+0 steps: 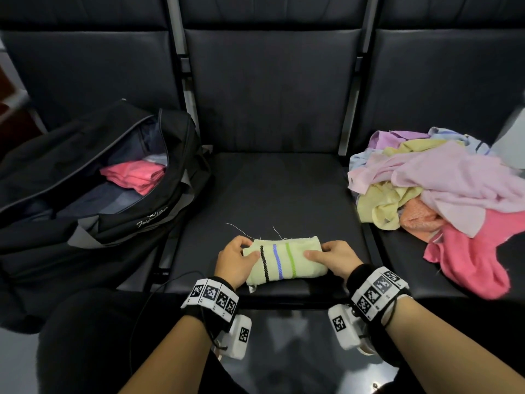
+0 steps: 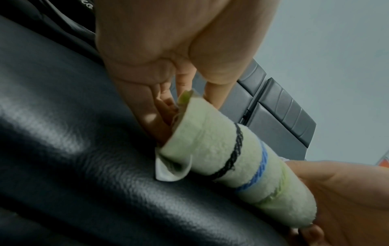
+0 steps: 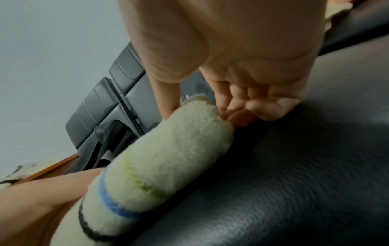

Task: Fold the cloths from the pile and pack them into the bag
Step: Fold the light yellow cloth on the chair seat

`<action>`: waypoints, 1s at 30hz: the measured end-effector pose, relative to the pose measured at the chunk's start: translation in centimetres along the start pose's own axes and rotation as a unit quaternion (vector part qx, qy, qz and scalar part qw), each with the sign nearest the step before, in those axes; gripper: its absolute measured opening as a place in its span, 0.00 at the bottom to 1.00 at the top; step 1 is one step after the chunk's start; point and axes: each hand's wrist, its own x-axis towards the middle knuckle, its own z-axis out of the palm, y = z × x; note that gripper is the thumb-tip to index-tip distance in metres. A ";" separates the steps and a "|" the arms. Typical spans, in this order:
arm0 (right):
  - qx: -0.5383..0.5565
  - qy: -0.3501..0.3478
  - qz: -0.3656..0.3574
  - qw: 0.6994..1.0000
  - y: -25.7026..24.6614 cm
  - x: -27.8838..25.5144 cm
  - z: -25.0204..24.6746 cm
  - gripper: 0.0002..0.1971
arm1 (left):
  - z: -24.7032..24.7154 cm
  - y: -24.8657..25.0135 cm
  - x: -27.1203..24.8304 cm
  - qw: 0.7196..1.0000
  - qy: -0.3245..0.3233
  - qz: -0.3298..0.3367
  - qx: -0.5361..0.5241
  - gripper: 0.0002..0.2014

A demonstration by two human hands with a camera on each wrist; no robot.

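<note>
In the lower middle of the head view, a pale green cloth [image 1: 279, 260] lies folded on the middle seat [image 1: 270, 189] of a row of dark chairs. It has three thin stripes across it: one black, one blue and one green. The person holds it at both ends. The left hand [image 1: 234, 261] grips the end near the black stripe, with the thumb on top and the fingers [image 2: 160, 99] curled under the cloth edge, as the left wrist view shows. The right hand [image 1: 332, 258] grips the other end, past the green stripe, with the thumb on top and the fingers [image 3: 238, 103] bent around the end of the cloth. In both wrist views the cloth looks like a thick roll that rests on the seat.

At the left of the head view, a black bag [image 1: 93, 177] stands open on the next seat. Inside it a folded pink cloth [image 1: 135, 176] lies on darker things. At the right of the frame, a loose pile of cloths [image 1: 443, 189] in pink, yellow, purple, light blue and orange lies on the third seat. Both wrists carry bands with black and white square markers [image 1: 211, 294].
</note>
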 end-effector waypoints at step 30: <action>-0.115 -0.108 -0.390 0.907 -27.4 -0.8 9.5 0.23 | -15.1 4.2 2.5 0.954 -0.089 0.096 -0.270 0.24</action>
